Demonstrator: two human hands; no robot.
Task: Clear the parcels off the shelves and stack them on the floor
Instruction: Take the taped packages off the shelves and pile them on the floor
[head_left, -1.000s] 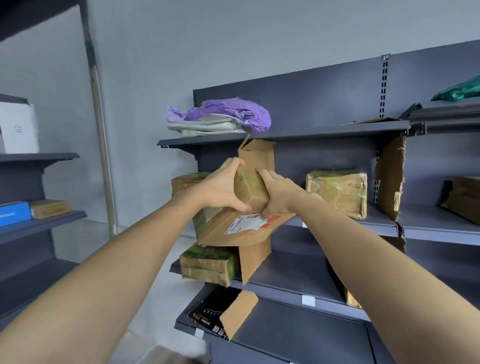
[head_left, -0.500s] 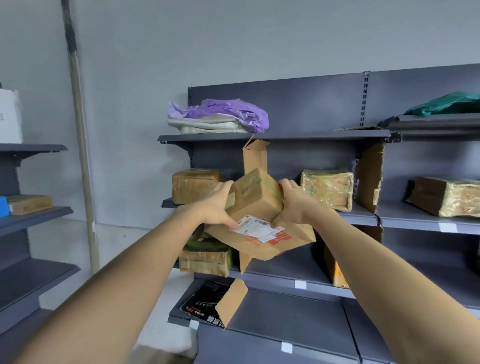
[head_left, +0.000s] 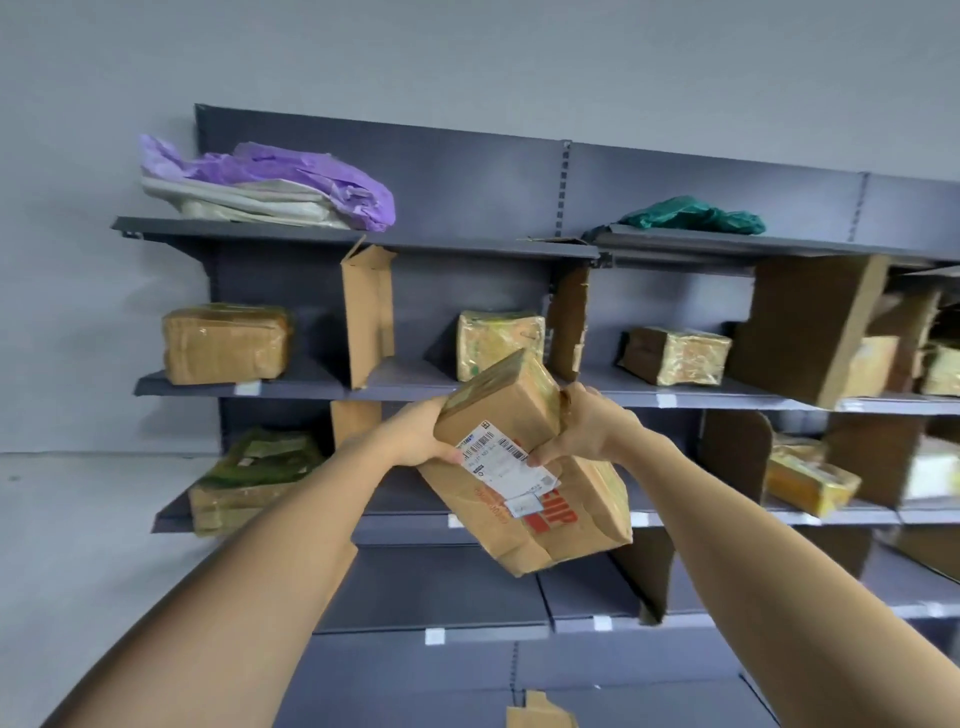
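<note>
A brown cardboard parcel (head_left: 535, 499) with a white shipping label and red print hangs tilted in the air in front of the grey shelves (head_left: 363, 387). My left hand (head_left: 415, 434) grips its left upper edge and my right hand (head_left: 582, 426) grips its right upper edge. Taped brown parcels still sit on the middle shelf: one at the left (head_left: 226, 343), one behind my hands (head_left: 498, 338), another to the right (head_left: 675, 356). A greenish parcel (head_left: 254, 475) lies on the lower left shelf, and a yellow one (head_left: 810, 478) on the lower right.
Purple and white bags (head_left: 270, 189) lie on the top shelf at the left, a green bag (head_left: 696, 215) at the right. Upright cardboard dividers (head_left: 366, 317) split the shelves. Grey floor (head_left: 78, 519) and a plain wall lie to the left. A cardboard scrap (head_left: 540, 714) sits at the bottom.
Both hands have carried the parcel away from the shelf, lower and to the right, tilting it more steeply. The view has swung right, showing more of the right shelving.
</note>
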